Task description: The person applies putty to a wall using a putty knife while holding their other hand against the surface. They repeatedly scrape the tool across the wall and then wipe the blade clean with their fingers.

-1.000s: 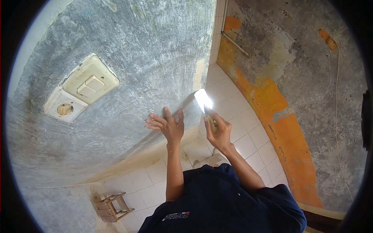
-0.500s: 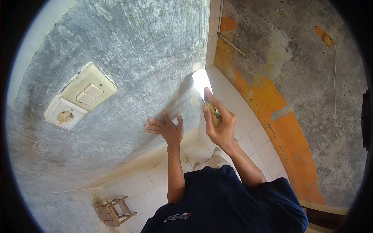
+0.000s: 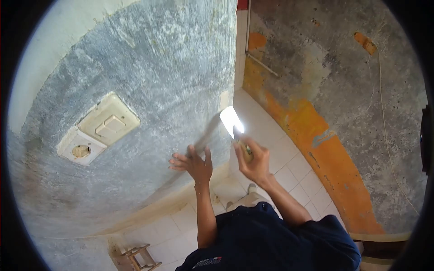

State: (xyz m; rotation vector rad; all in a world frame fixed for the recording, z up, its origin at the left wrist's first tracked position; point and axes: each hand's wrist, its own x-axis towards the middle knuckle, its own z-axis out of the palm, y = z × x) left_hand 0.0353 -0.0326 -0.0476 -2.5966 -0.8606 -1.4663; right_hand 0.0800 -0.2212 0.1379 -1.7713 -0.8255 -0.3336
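Observation:
My right hand (image 3: 256,159) is wrapped round the handle of a scraper (image 3: 232,122). Its broad blade glares white in the light and meets the right edge of the grey wall (image 3: 172,90); exact contact is lost in the glare. One finger lies along the base of the blade. With fingers spread, my left hand (image 3: 199,167) rests against the same wall, lower and to the left of the scraper, holding nothing. A pale patch (image 3: 224,99) shows on the wall edge just above the blade.
A light switch (image 3: 110,119) and a socket (image 3: 81,151) are set in the wall on the left. A small wooden stool (image 3: 140,257) stands on the tiled floor (image 3: 289,169). Opposite is a wall with orange paint (image 3: 334,158) and a hanging cord (image 3: 382,90).
My right hand and the scraper have moved down along the wall edge. The left hand keeps its spread pose on the wall. The camera view has shifted slightly.

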